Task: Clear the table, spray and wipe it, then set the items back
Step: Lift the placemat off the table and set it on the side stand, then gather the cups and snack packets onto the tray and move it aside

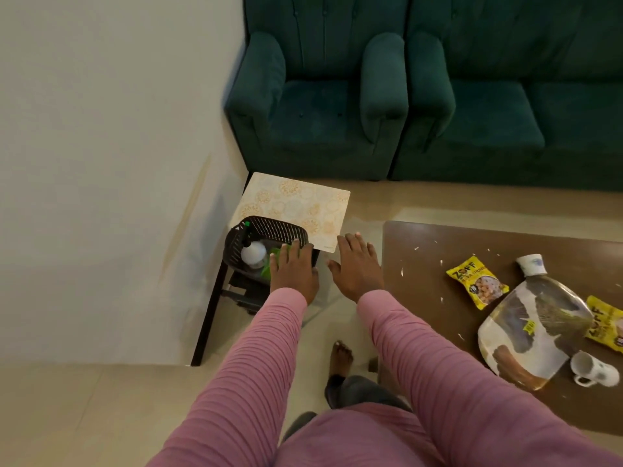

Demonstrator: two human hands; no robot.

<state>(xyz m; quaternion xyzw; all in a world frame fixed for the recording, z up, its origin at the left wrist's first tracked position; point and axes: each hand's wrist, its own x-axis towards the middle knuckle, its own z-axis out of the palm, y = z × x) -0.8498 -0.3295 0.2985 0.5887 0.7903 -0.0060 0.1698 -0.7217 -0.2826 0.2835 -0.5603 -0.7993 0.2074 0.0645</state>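
A brown table (499, 264) at the right carries scattered white scraps (402, 272), two yellow snack packets (476, 281) (605, 323), a glossy plate (529, 328) patterned in white, brown and black, a white cup (532, 264) upside down at the plate's far end, and a white mug (591, 369) lying on its side at its near end. To the left, a dark-framed side table (209, 308) stands against the pale wall, topped by a cream mat (296, 203) with a faint floral print. On its near corner sits a black perforated basket (269, 230) holding a white spray bottle (253, 253) and something green (271, 264). The left hand (294, 273) lies flat, fingers spread, over the basket's near rim, touching the green thing; whether it grips anything cannot be told. The right hand (357, 267) hovers open and empty, palm down, between the side table and the brown table. Both arms wear ribbed pink sleeves (256, 358). Two dark green velvet armchairs (320, 106) stand behind, and a bare foot (341, 358) rests on the beige floor below.
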